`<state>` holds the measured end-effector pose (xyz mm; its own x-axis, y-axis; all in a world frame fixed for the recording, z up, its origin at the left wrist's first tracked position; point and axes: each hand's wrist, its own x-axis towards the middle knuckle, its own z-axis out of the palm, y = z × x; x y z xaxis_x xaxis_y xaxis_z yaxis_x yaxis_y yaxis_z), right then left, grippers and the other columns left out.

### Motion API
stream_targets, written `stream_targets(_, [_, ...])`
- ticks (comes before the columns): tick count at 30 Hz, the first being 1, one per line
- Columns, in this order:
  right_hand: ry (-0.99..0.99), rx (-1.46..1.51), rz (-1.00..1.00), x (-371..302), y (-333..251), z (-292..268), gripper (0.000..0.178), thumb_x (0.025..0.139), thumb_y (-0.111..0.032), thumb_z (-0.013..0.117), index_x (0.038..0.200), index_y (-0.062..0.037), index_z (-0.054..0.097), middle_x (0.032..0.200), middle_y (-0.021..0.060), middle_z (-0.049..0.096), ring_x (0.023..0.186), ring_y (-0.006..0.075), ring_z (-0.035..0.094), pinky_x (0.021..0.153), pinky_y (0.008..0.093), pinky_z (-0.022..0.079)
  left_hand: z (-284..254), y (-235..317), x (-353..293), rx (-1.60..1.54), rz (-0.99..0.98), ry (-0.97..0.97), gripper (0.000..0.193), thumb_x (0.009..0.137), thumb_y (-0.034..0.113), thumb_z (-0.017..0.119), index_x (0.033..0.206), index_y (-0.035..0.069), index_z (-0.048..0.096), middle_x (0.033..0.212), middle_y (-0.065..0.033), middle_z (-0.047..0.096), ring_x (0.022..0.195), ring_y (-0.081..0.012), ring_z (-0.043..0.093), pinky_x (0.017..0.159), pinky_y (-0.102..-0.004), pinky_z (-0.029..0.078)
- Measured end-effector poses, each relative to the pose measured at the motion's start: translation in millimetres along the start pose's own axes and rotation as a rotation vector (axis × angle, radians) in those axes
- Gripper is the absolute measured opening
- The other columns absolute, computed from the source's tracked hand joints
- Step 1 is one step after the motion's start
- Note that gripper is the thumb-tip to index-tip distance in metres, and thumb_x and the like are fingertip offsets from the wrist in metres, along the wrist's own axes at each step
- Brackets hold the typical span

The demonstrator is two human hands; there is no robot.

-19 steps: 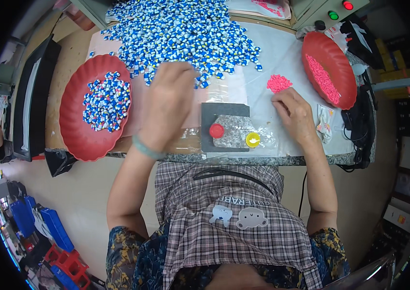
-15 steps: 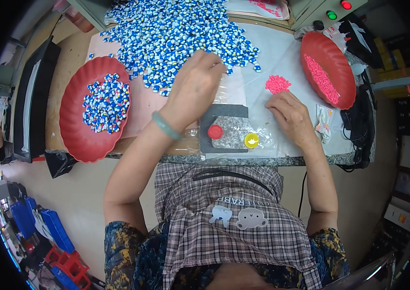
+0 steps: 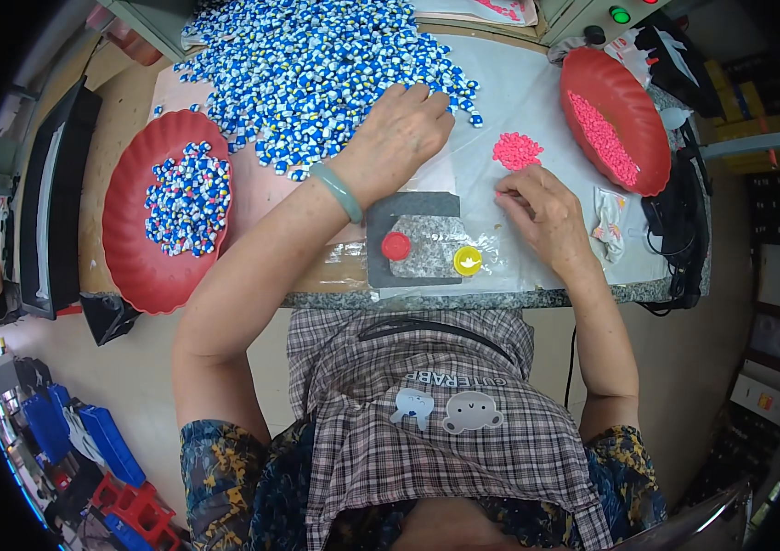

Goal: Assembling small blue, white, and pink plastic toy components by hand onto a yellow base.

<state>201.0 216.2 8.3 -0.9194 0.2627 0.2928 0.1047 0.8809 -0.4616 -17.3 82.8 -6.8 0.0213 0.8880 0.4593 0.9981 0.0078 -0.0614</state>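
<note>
My left hand (image 3: 397, 145), with a pale green bangle on its wrist, hovers over the right front edge of a big pile of small blue-and-white pieces (image 3: 316, 78). Its fingers are curled in, and what they hold, if anything, is hidden. Just in front of a small heap of pink pieces (image 3: 517, 151), my right hand (image 3: 548, 220) has thumb and forefinger pinched together; anything between them is too small to name. Between the hands and nearer me lies a dark grey plate (image 3: 376, 230) bearing a red round cap (image 3: 396, 246) and a yellow round cap (image 3: 467, 261).
At the left stands a red scalloped bowl (image 3: 128, 248) of blue-and-white pieces. Another red bowl (image 3: 643, 110), holding pink pieces, sits at the right. A crumpled white wrapper (image 3: 609, 225) lies by my right wrist. Behind is a grey-green box with a green button (image 3: 620, 15).
My left hand has moved right along the front of the pile, fingers still curled. The right hand stays almost in place by the pink heap. The whole view has shifted slightly.
</note>
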Motion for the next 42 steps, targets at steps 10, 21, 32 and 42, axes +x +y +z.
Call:
stream_targets(10, [-0.05, -0.09, -0.028, 0.6, -0.1, 2.4, 0.015, 0.079, 0.004, 0.07, 0.088, -0.0019, 0.06, 0.083, 0.008, 0.062, 0.068, 0.0213, 0.064, 0.061, 0.0322, 0.053, -9.7, -5.5, -2.1, -0.225, -0.176, 0.146, 0.011, 0.083, 0.007, 0.06, 0.09, 0.003, 0.068, 0.084, -0.0141, 0.061, 0.081, -0.0309, 0.063, 0.074, -0.0427, 0.051])
stream_targets(21, [0.059, 0.629, 0.187, -0.3, -9.6, 1.6, 0.008, 0.091, 0.006, 0.064, 0.097, 0.0017, 0.062, 0.091, 0.0029, 0.064, 0.073, 0.0095, 0.061, 0.063, 0.0254, 0.052, -52.0, 30.4, -22.6, -1.886, -0.874, 0.027, 0.02, 0.1, 0.012, 0.06, 0.113, -0.002, 0.068, 0.094, -0.0076, 0.069, 0.083, -0.0121, 0.067, 0.073, -0.0223, 0.054])
stream_targets(32, [-0.118, 0.953, 0.231, -7.0, -46.4, -22.1, 0.017, 0.09, 0.004, 0.068, 0.103, 0.0023, 0.057, 0.092, 0.0101, 0.067, 0.076, 0.01, 0.064, 0.064, 0.0224, 0.054, -79.7, 81.9, -34.7, -1.342, -0.664, -0.068, 0.011, 0.092, 0.004, 0.068, 0.1, -0.003, 0.068, 0.083, 0.0002, 0.066, 0.068, -0.0022, 0.058, 0.055, -0.0178, 0.046])
stream_targets(42, [-0.176, 0.665, 0.045, -4.8, -54.2, -26.8, 0.017, 0.085, 0.005, 0.073, 0.099, 0.0041, 0.063, 0.086, 0.0082, 0.068, 0.069, 0.0121, 0.065, 0.062, 0.024, 0.055, -84.4, 84.7, -38.8, -1.345, -0.6, -0.179, 0.007, 0.093, 0.005, 0.066, 0.092, -0.001, 0.064, 0.08, 0.001, 0.062, 0.065, -0.0027, 0.056, 0.055, -0.0187, 0.044])
